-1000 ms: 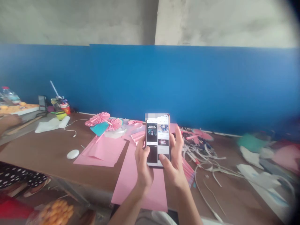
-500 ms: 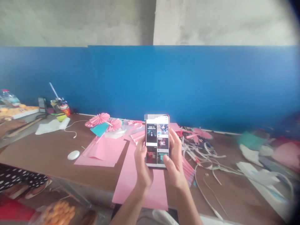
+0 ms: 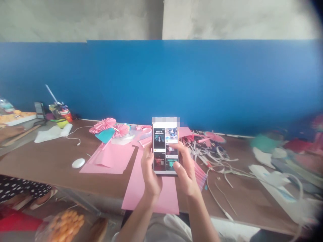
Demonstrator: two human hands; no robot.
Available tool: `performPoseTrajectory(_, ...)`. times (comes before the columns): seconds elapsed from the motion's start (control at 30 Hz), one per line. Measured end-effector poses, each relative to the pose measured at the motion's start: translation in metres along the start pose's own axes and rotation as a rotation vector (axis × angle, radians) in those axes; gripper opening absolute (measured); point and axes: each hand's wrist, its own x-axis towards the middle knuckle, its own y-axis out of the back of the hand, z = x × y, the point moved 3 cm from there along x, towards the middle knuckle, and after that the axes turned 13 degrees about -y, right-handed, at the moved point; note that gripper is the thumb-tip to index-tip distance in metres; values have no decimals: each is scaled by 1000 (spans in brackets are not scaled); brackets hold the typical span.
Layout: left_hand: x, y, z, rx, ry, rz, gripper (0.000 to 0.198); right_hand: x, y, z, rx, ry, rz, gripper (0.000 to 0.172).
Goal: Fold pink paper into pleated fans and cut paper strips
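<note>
pink paper lies across the middle of the worktop (image 3: 50, 158) in the head view, and in front of it the phone (image 3: 159, 145) is held up, its lit screen facing the person, a grid of picture tiles showing. the left hand (image 3: 150, 168) has its grip closed round the phone's left edge, thumb along the side. the right hand (image 3: 186, 168) has its grip closed on the other edge, one finger bent over towards the screen and the thumb on or just over a lower tile; from where i stand i can't tell if it presses.

as for how far things are, i'd judge the paperwork partly done. two fans (image 3: 104, 125) are pleated and spread, beside a teal piece (image 3: 104, 135), and a pleated strip (image 3: 200, 176) lies right of the hands. a long sheet (image 3: 141, 195) under the wrists is flat and unpleated, and so is most of the pile (image 3: 113, 164) to its left. both hands are on the phone, none on the paper.

further right, pale cords (image 3: 224, 171) sprawl in a tangle. on the left sit a white oval (image 3: 78, 163) and a red cup (image 3: 68, 116), and at the far edge a co-worker's hand (image 3: 11, 131), blurred.
</note>
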Motion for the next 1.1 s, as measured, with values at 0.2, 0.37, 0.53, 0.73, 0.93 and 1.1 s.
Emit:
performPoseTrajectory(0.2, -2, -2, 2, 11, -16, -11, 39, 2, 2, -5, -115, -16, 31, 36)
performPoseTrajectory(0.37, -2, -3, -1, 13, -34, -26, 38, 1, 2, -1, -92, -45, 101, 42)
performPoseTrajectory(0.53, -2, -3, -1, 15, -15, -8, 39, 0, 4, -1, -44, -37, 91, 44)
performPoseTrajectory(0.73, -3, -4, -1, 17, -25, -13, 39, 1, 5, -5, -152, -14, 49, 34)
performPoseTrajectory(0.93, -3, 1, -6, -3, -28, -32, 38, 0, 3, -2, -104, -34, 82, 46)
performPoseTrajectory(1.1, -2, 2, -6, 1, -26, -38, 39, -1, 3, 1, -62, -46, 72, 48)
